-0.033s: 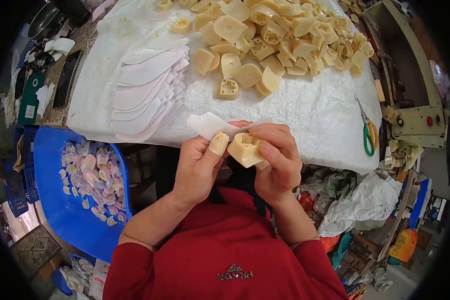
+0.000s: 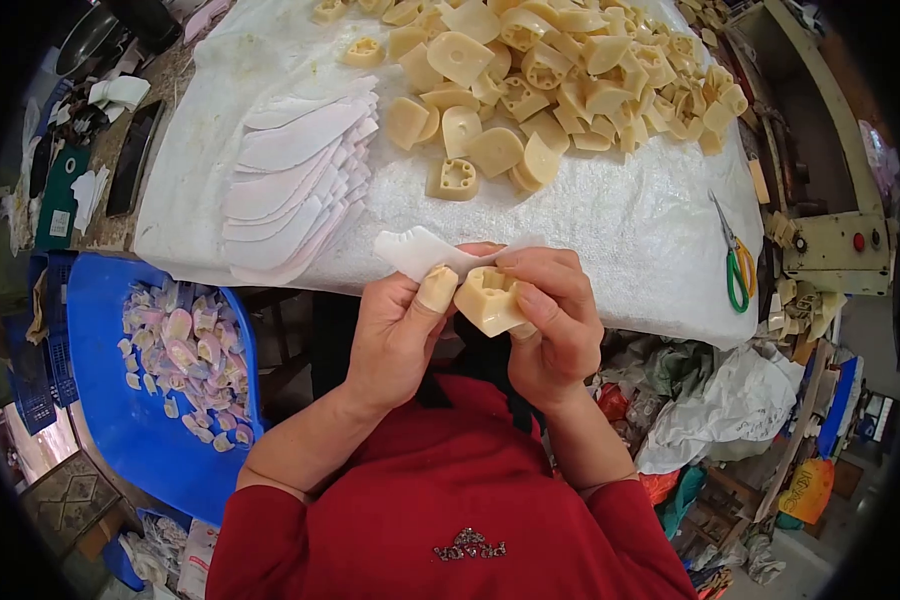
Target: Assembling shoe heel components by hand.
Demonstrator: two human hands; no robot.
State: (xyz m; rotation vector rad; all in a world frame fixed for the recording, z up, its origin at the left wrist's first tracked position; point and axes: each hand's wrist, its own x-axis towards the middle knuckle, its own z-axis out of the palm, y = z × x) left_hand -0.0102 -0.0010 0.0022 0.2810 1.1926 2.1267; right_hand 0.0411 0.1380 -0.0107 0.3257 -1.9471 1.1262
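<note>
While both hands work at table edge, cream plastic block (image 2: 488, 299) sits pinched in right hand (image 2: 550, 325), fingers closed round it. Left hand (image 2: 400, 330) closed too, thumb pressing white curved strip (image 2: 425, 252) against block. Both held just in front of white cloth-covered table (image 2: 620, 230). Pile of same blocks (image 2: 560, 70) further back, stack of white strips (image 2: 295, 185) left, green-handled scissors (image 2: 735, 262) right, blue bin (image 2: 120, 420) below left.

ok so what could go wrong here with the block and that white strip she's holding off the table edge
The cream block and white strip are pinched between left hand and right hand past the table edge; a slip could drop them toward the bags. The strip might go on crooked.
</note>
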